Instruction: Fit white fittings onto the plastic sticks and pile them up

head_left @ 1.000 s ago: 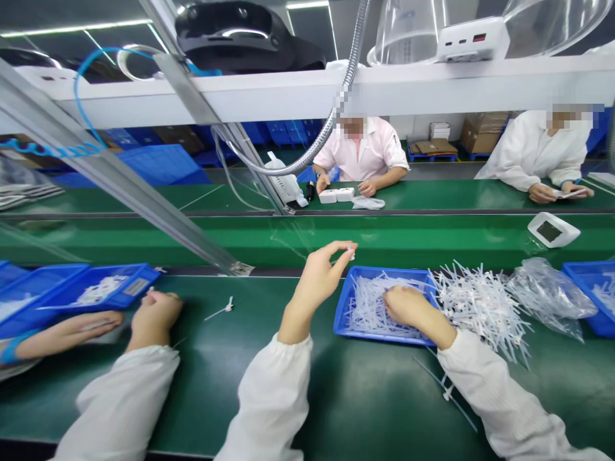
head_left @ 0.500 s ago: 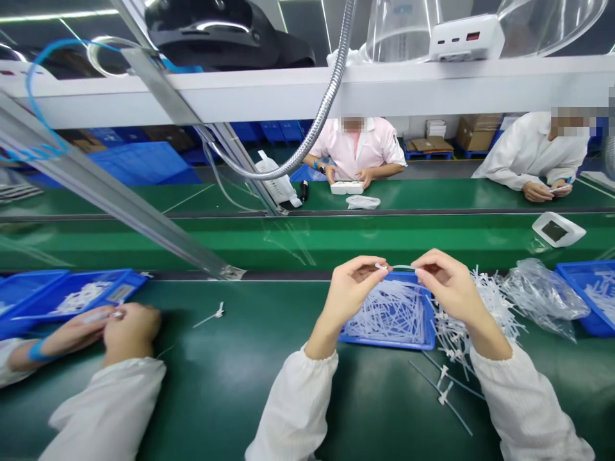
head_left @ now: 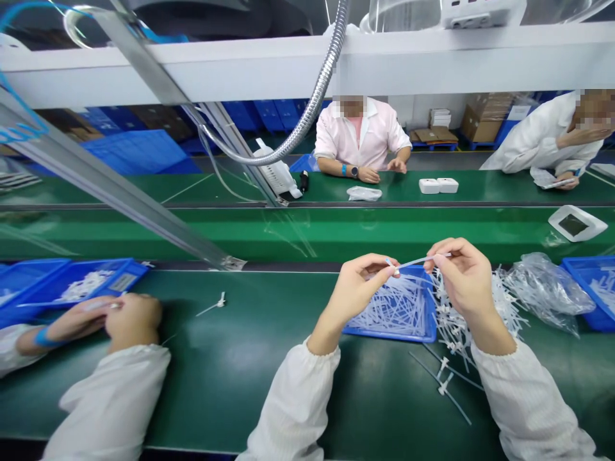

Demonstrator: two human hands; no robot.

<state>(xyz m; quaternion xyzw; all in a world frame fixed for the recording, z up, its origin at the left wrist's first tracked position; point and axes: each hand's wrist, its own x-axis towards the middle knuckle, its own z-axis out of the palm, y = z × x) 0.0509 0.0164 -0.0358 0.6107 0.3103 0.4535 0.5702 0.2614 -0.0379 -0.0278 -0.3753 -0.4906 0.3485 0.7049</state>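
A thin translucent tube point(head_left: 417, 262) stretches between my two hands above a blue tray point(head_left: 391, 336) of similar loose tubes. My left hand point(head_left: 358, 288) pinches a small white fitting point(head_left: 394, 270) at the tube's left end. Fingers of my right hand point(head_left: 462, 278) are closed on the tube near its right end. Beside the tray, partly behind my right hand, lies a heap of white fittings with tubes point(head_left: 504, 310). Two more such pieces point(head_left: 444, 384) rest on the green table in front of the heap.
At left, another person's hands point(head_left: 115, 317) work near blue trays point(head_left: 129, 272). A crumpled plastic bag point(head_left: 548, 288) and another blue tray point(head_left: 603, 314) lie right. A metal post point(head_left: 158, 214) slants down at left. Two people sit across the green bench point(head_left: 192, 189).
My right hand has moved right along the tube, so my hands are farther apart. The view has tilted down. Across the bench, one person has let go of the white boxes, now farther right.
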